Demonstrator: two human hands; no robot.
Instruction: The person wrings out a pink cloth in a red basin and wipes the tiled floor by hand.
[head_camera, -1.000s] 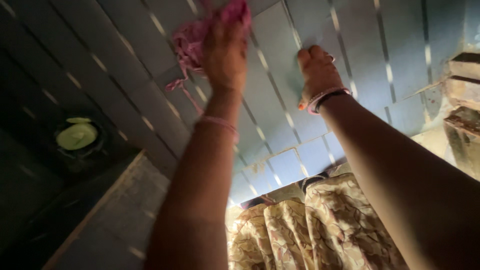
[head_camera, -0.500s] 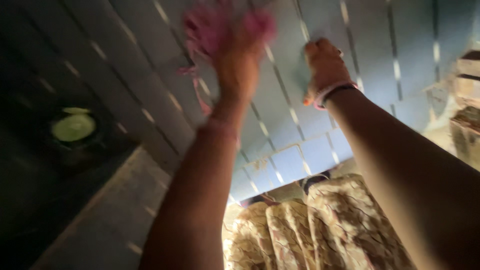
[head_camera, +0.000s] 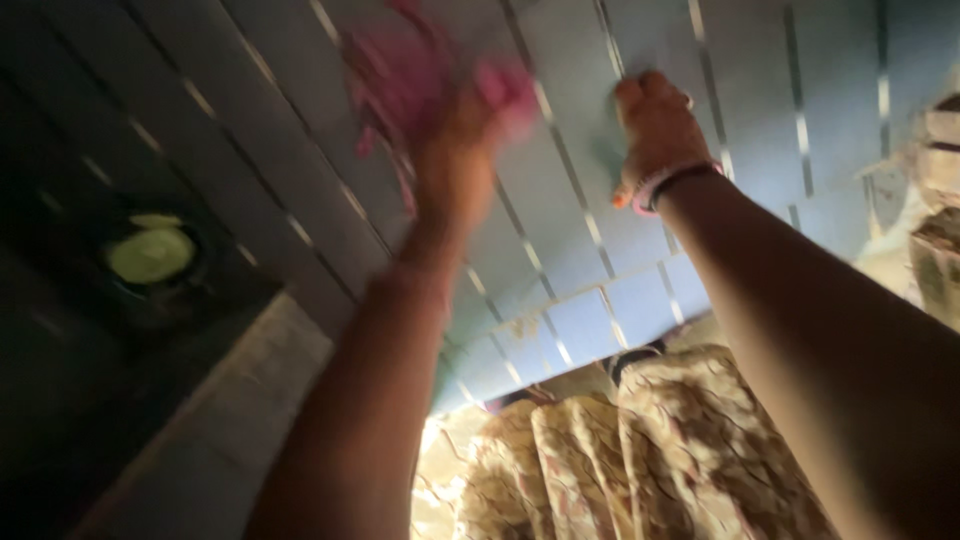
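Note:
My left hand (head_camera: 455, 150) is raised against a wall of pale blue tiles (head_camera: 560, 240) and is shut on a crumpled pink cloth (head_camera: 405, 85), which is blurred with motion. A thin pink band sits on that wrist. My right hand (head_camera: 655, 125) is pressed against the same wall a little to the right, its fingers curled, with pink and dark bangles at the wrist. Whether the right hand holds anything I cannot see.
A patterned beige curtain (head_camera: 640, 450) hangs at the bottom middle. A round pale green object (head_camera: 150, 255) sits in the dark area at left. A rough ledge or frame (head_camera: 935, 200) lies at the right edge. A grey slab (head_camera: 200, 440) runs along the lower left.
My left hand with the pink cloth has shifted slightly along the tiles and is now more blurred. The right hand has stayed pressed to the wall, and the view has drifted a little.

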